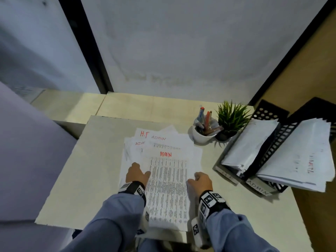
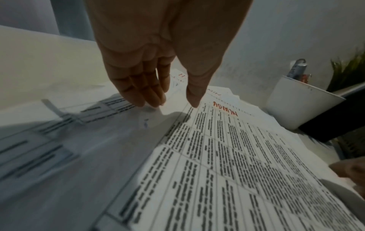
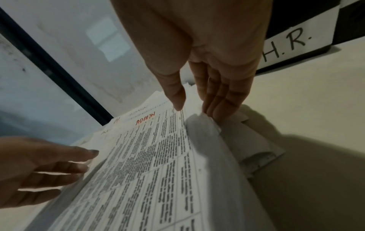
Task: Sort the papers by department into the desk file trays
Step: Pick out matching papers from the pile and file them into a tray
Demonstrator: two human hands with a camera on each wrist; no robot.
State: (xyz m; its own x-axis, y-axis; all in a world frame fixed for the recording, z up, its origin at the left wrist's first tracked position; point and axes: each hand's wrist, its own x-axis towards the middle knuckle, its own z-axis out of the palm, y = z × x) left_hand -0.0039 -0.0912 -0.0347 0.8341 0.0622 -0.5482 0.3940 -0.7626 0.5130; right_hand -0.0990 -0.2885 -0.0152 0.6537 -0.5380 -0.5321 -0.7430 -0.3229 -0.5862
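Pinching edge of ADMIN sheet (image 1: 168,179) with right hand (image 1: 201,181), pressing pile (image 1: 192,151) with flat left hand (image 1: 137,173); next, likely lifting into ADMIN tray (image 1: 259,187) beyond right hand.

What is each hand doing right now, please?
Left hand: open, straight fingers touching the paper pile.
Right hand: pinching the lifted right edge of the top ADMIN sheet.
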